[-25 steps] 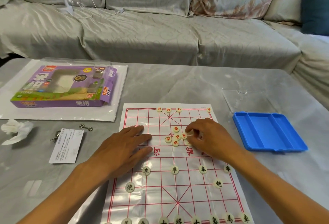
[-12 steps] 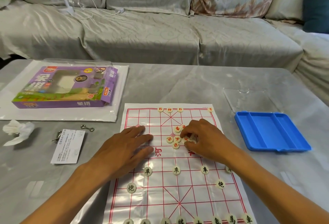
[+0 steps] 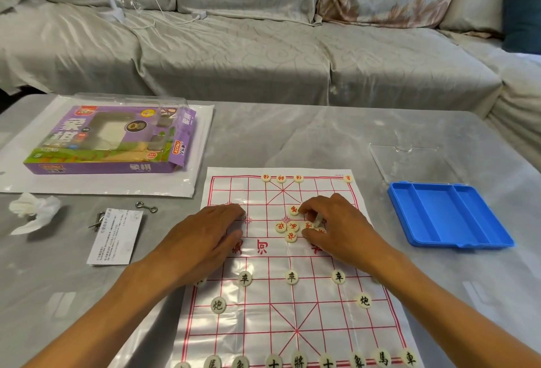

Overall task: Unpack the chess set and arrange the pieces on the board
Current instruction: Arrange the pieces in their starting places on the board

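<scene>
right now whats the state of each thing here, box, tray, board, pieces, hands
purple cardboard chess box: lying flat, end flap open
blue plastic tray: empty, its clear lid off behind it
red-lined plastic board sheet: unrolled flat
black-lettered round pieces: set out on near rows
red-lettered round pieces: mostly clustered mid-board
left hand: flat on sheet
right hand: pinching among red pieces

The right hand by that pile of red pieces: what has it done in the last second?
The right hand shifted slightly toward the far side of the board, its fingertips moving from the right of the cluster of red pieces to the farthest piece; whether its grip has closed on it is unclear. The left hand stayed flat on the board; the black pieces stayed put.
</scene>
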Tool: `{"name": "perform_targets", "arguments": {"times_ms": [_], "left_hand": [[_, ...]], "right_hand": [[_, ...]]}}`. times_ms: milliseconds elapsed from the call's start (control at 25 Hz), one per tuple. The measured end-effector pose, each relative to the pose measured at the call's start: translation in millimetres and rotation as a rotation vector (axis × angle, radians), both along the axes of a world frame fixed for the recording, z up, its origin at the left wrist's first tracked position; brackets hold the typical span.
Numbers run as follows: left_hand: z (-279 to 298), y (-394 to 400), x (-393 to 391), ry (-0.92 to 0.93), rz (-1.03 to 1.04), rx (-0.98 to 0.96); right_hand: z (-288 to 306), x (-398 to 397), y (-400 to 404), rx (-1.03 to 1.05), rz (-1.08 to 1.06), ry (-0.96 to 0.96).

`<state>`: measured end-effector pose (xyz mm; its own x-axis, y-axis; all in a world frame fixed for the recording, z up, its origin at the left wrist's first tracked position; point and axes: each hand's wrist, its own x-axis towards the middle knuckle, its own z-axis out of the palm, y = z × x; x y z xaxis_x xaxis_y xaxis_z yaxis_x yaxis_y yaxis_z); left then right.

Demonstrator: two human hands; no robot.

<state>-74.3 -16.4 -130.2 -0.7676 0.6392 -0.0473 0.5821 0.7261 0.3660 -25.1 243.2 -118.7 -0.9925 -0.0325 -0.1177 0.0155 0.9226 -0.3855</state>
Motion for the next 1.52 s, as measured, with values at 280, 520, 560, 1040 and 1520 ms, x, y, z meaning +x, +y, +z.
{"name": "perform_targets", "arguments": {"times_ms": [280,520,560,1040,1520], "left_hand": [[-1,-2,-3,-0.041,0.065,0.029],[2,-4,-8,-0.167,0.150,0.085],[3,-5,-9,-0.186,0.175,0.119],[27,-40,-35,-0.169,0.279,0.151],[16,-49,-38,-0.206,0.165,-0.157]], "right_hand": [[1,2,0,-0.018,-0.027,-0.007],[13,-5,-18,-0.136,0.016,0.063],[15,-9,-26,-0.158,0.041,0.080],[-9,-53,-122,-0.256,0.186,0.113],[-19,-61,-130,-0.228,0.189,0.080]]}}
